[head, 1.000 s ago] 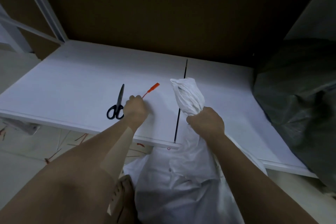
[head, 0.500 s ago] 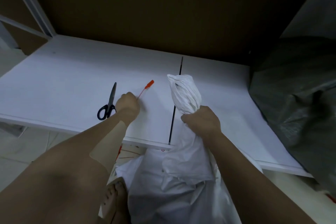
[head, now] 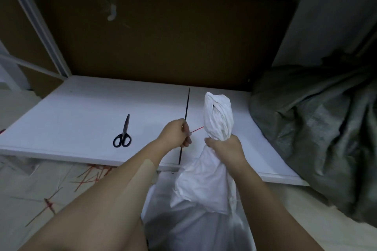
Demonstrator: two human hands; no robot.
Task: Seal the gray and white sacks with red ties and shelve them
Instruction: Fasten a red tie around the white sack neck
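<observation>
Shelf (head: pixel 91 112): low white board in 2 panels with a dark seam between them. It carries the scissors and the gray sack.
Gray sack (head: pixel 318 132): slumped on the shelf's right end, limp and deeply creased. Its mouth is not visible, so I cannot tell whether it is tied.
White sack (head: pixel 204 189): stands on the floor against the shelf's front edge, with its twisted neck (head: pixel 218 116) rising above the board. The material looks soft and thin, probably bulky rather than heavy, and it will likely sag wherever it is not held. The best hold is just below the twist, where the fabric is bunched tight.
Right hand (head: pixel 224 147): fingers clamped around the sack directly under the twisted neck, holding the gather closed.
Left hand (head: pixel 176 135): just left of the neck, thumb and fingers pinched together on 1 red tie.
Loose ties (head: pixel 91 175): red strips scattered on the floor below the shelf's front edge, to the left.
Scissors (head: pixel 122 132): black-handled, blades closed, lying flat on the shelf well left of both hands.
Red tie (head: pixel 197 129): a thin, stiff-looking strip with its free end pointing at the neck. Whether it touches the neck is unclear. It is narrow and probably slick, so it likely needs a firm pinch near the end and wrapping just above the right hand's grip.
</observation>
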